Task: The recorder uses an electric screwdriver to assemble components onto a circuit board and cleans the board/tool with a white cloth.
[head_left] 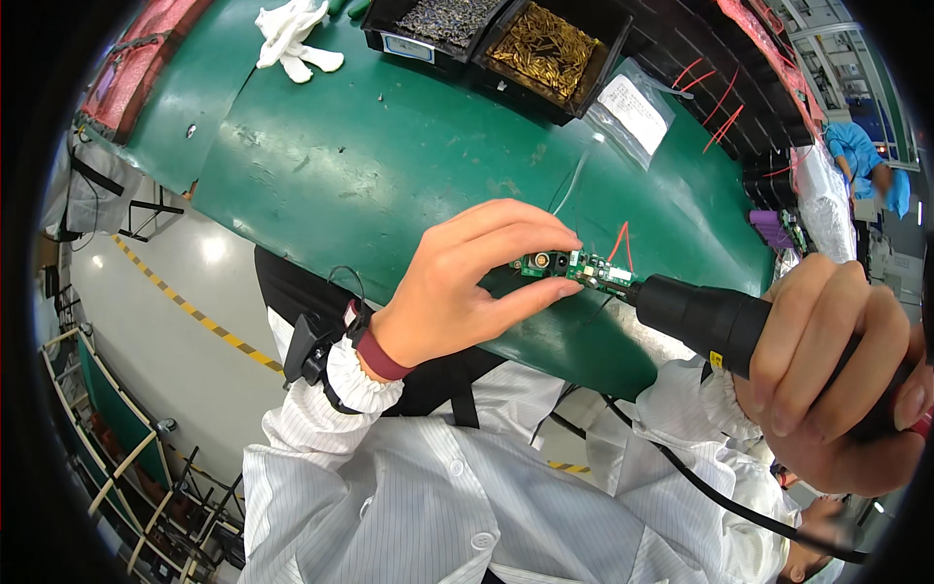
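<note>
My left hand point(477, 268) pinches a small green circuit board point(589, 270) between thumb and fingers, just above the green mat. A short red wire point(623, 243) stands up from the board in a loop. Wrapped in my right hand point(827, 370) is a black electric screwdriver point(696, 316), held nearly level from the right. Its narrow tip meets the board's right end; whether a screw sits under it is too small to tell.
Two black bins stand at the far edge, one with silvery screws point(443, 19), one with brass-coloured pins point(545, 49). Beside them lies a clear bag with a white label point(634, 109). White gloves point(292, 39) rest at the far left. A black cable point(700, 482) hangs lower right. Another person point(856, 156) is at far right.
</note>
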Demonstrator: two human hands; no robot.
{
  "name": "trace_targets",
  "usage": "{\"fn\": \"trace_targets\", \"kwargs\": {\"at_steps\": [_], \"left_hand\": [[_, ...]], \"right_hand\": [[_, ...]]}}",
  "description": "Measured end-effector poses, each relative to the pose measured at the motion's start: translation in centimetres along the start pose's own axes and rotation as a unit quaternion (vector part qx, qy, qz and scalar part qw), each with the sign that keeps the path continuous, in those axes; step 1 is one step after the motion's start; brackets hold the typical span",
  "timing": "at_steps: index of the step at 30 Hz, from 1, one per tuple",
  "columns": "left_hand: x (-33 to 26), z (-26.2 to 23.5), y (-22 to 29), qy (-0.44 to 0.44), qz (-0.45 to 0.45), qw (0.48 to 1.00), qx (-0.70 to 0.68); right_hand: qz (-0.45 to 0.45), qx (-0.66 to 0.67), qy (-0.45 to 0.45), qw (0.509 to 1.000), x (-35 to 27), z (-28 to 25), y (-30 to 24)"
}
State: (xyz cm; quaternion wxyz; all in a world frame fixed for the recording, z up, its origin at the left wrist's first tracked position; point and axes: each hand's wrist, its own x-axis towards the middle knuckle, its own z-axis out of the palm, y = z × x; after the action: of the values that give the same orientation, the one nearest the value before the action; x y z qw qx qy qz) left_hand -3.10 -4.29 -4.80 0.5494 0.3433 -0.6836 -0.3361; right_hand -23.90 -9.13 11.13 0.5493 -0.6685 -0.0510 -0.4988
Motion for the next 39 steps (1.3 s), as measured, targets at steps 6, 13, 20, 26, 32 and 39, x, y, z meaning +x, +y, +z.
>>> {"fn": "trace_targets", "kwargs": {"at_steps": [6,13,20,26,32,39], "left_hand": [[-0.1,0.1,-0.1,0.011,-0.002,1.000,-0.010],[-0.1,0.4,-0.4,0.028,0.000,0.999,-0.020],[-0.4,0.3,-0.5,0.036,0.006,0.999,-0.010],[-0.4,0.4,-0.6,0.046,0.017,0.999,-0.012],[-0.4,0.5,-0.7,0.050,0.021,0.998,-0.007],[-0.3,0.5,-0.6,0.047,0.024,0.999,-0.005]], "right_hand": [[0.003,0.008,-0.009,1.000,0.3,0.0,0.5],[0.010,0.023,-0.018,1.000,0.9,0.3,2.0],[0.031,0.036,-0.039,0.998,2.1,0.3,3.2],[0.035,0.046,-0.054,0.997,2.3,0.5,3.0],[0.039,0.051,-0.063,0.996,2.5,0.8,3.4],[0.042,0.053,-0.064,0.996,2.5,0.9,3.5]]}}
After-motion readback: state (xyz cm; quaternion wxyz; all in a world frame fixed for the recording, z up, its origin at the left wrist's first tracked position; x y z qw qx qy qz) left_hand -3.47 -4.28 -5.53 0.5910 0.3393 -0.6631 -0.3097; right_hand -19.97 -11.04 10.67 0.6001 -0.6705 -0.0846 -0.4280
